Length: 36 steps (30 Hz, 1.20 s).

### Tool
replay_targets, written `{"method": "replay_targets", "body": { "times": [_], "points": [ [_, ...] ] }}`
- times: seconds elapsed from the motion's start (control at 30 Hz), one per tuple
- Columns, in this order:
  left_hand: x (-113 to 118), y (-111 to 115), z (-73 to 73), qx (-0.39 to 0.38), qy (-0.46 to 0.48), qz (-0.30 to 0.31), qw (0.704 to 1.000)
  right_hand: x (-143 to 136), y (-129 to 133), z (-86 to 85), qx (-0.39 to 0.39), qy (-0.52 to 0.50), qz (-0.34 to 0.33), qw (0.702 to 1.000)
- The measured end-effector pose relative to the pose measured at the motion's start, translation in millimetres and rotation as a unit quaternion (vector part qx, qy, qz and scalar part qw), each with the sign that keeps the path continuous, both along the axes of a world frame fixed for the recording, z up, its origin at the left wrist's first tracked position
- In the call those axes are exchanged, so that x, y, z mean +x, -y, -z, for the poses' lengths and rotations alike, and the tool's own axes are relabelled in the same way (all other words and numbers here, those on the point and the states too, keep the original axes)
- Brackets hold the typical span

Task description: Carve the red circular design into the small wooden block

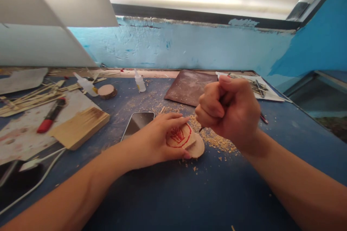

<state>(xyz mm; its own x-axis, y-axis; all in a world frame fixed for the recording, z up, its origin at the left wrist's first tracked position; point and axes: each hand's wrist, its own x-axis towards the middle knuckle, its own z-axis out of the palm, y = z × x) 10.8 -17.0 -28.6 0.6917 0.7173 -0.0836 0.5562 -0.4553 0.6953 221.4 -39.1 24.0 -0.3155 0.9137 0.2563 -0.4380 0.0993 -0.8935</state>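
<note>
Near side of red-marked wood piece (179, 138), between forearms: blue tabletop (187, 195) is offering low passage. Left of piece: left hand (158, 135) is blocking access. Right of piece: shavings (218, 141) are spreading; raised right hand (230, 110), tool tip (201, 129) are obstructing.

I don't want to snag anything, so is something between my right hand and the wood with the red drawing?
Nothing visible stands between your right hand and the wood; your left hand holds its edges, and shavings lie on the table beside it.
</note>
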Motion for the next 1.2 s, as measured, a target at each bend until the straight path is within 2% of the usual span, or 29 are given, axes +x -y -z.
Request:
{"method": "replay_targets", "body": {
  "times": [0.13,0.27,0.47,0.57,0.7,0.83,0.97,1.2],
  "points": [
    [0,-1,-1.9,0.000,0.008,0.028,1.000,-7,-8,17.4,-0.007,-0.002,-0.030,1.000],
    [0,0,-1.1,-0.006,0.025,0.033,0.999,-13,-19,30.3,-0.053,-0.008,-0.065,0.996],
    [2,3,3.7,-0.002,0.019,-0.014,1.000,-12,-22,26.6,-0.136,-0.055,0.020,0.989],
    [3,2,4.2,0.016,0.021,-0.029,0.999,-14,-19,25.2,-0.149,-0.071,0.057,0.985],
    [4,0,5.7,0.082,0.048,-0.023,0.995,-17,-16,22.8,-0.141,-0.087,0.107,0.980],
    [4,-2,10.3,0.135,0.064,-0.012,0.989,-18,-16,21.3,-0.123,-0.082,0.118,0.982],
    [3,-2,17.2,0.156,0.068,-0.010,0.985,-23,-17,22.6,-0.117,-0.054,0.138,0.982],
    [4,0,24.7,0.193,0.069,-0.020,0.979,-24,-28,25.2,-0.168,-0.040,0.159,0.972]
  ]
}}
